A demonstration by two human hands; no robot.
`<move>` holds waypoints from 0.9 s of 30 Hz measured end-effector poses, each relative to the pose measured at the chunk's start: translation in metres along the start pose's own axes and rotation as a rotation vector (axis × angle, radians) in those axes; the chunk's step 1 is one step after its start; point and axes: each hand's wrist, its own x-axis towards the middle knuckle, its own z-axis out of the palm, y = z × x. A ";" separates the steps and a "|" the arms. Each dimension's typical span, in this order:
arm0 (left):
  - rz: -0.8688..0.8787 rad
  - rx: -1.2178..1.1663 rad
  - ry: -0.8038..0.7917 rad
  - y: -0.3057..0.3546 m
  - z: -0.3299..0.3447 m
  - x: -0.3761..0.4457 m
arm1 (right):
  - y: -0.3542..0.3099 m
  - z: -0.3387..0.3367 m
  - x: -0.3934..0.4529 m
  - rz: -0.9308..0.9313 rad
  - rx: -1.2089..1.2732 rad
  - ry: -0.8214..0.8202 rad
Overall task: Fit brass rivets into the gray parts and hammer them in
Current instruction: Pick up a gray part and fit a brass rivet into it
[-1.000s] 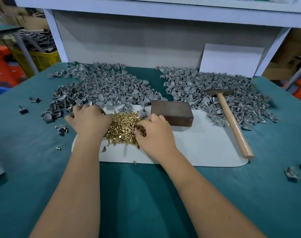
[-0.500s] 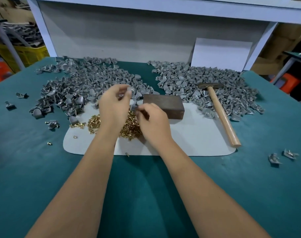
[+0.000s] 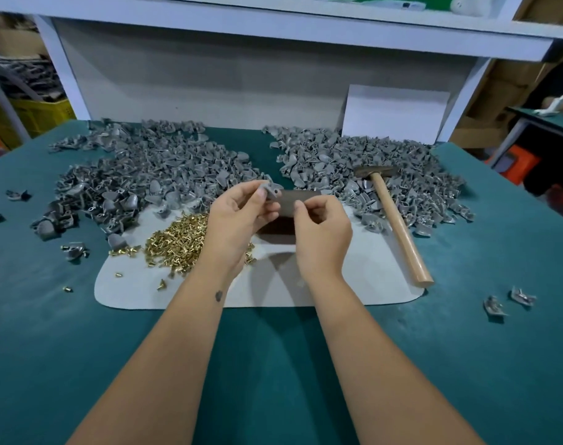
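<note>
Gray part (image 3: 270, 189) pinched in left hand (image 3: 238, 216) grip, raised above brown block (image 3: 286, 216). Right hand (image 3: 322, 232) fingers curled together; held rivet cannot be told. Brass rivets (image 3: 177, 242) heaped on white mat (image 3: 354, 284).

Single head-worn wide-angle view, looking forward and down, close over the green table (image 3: 81, 332), shelf frame (image 3: 273, 24) beyond
</note>
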 end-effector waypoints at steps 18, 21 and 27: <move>0.078 0.736 0.271 -0.004 -0.006 -0.004 | 0.014 -0.008 0.007 0.101 -0.312 0.066; 0.163 0.790 0.278 0.000 -0.004 -0.005 | 0.012 -0.006 0.005 -0.018 -0.337 0.112; 0.187 0.517 0.045 -0.002 0.001 -0.004 | 0.002 -0.011 0.012 -0.118 -0.098 0.083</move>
